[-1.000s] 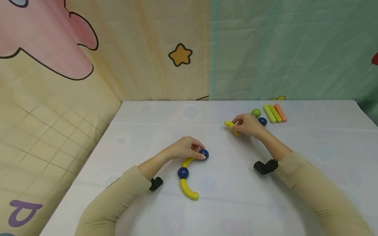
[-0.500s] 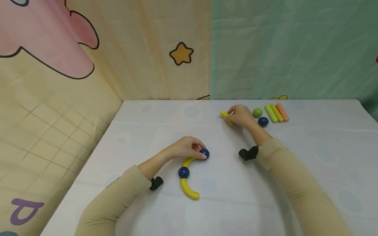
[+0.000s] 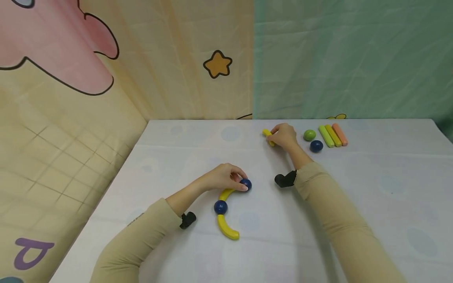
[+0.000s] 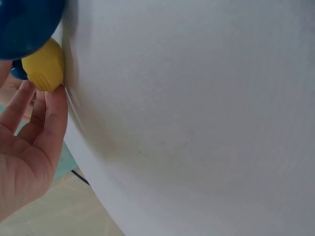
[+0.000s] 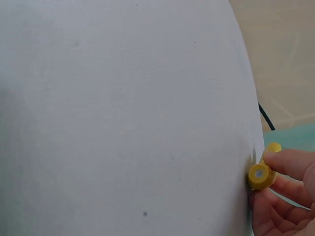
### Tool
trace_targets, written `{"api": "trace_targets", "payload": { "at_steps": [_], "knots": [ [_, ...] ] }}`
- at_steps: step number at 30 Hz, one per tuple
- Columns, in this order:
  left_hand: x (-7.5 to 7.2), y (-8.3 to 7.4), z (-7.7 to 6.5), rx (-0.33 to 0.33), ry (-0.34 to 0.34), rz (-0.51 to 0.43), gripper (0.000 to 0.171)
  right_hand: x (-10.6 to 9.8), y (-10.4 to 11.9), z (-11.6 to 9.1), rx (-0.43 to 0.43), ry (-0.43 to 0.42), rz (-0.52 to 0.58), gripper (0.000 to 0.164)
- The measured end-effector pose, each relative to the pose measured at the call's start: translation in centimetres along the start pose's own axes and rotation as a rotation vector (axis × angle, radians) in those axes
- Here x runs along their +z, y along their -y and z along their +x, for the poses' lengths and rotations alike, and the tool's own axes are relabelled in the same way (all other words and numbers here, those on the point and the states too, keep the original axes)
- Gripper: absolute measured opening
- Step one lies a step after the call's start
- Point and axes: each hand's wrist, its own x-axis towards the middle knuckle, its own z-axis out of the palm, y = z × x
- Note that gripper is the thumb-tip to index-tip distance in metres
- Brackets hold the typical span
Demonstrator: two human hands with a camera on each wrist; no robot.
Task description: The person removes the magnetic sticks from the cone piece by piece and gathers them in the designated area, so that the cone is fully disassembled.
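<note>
My left hand (image 3: 226, 177) pinches a blue ball (image 3: 247, 183) at the upper end of a curved chain on the table. From that ball a yellow curved rod (image 3: 225, 194), partly hidden by the hand, leads to a second blue ball (image 3: 221, 207). Another yellow curved rod (image 3: 227, 228) extends below it. In the left wrist view the chain's yellow rod (image 4: 44, 68) shows beside my fingers. Farther back, my right hand (image 3: 284, 135) pinches a separate yellow curved rod (image 3: 266, 132) between thumb and fingers. A light grey disc (image 5: 259, 173) shows in that rod's end.
Right of my right hand lie a green ball (image 3: 309, 135) and a loose blue ball (image 3: 316, 146). Beside them, a light green rod (image 3: 326, 136), a yellow rod (image 3: 333, 135) and an orange rod (image 3: 340, 135) lie side by side. Printed curtains (image 3: 177, 78) hang behind the white table (image 3: 170, 157).
My right hand has moved left and toward the back of the table with the yellow curved rod, leaving the green and loose blue balls uncovered. The left hand stays on its ball.
</note>
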Motion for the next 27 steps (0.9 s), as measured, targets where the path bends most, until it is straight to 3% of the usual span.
{"api": "trace_targets", "payload": {
  "at_steps": [9,18,27],
  "knots": [
    [0.0,0.1,0.1,-0.007,0.002,-0.015,0.031,0.6,0.2,-0.1,0.038,-0.035,0.033,0.035],
    [0.0,0.0,0.0,-0.021,0.010,-0.028,0.032,0.1,0.0,-0.6,0.046,0.027,0.076,0.038],
    [-0.2,0.4,-0.4,0.019,0.005,-0.041,0.033,-0.9,-0.8,-1.5,-0.034,0.081,0.107,0.039]
  ]
}}
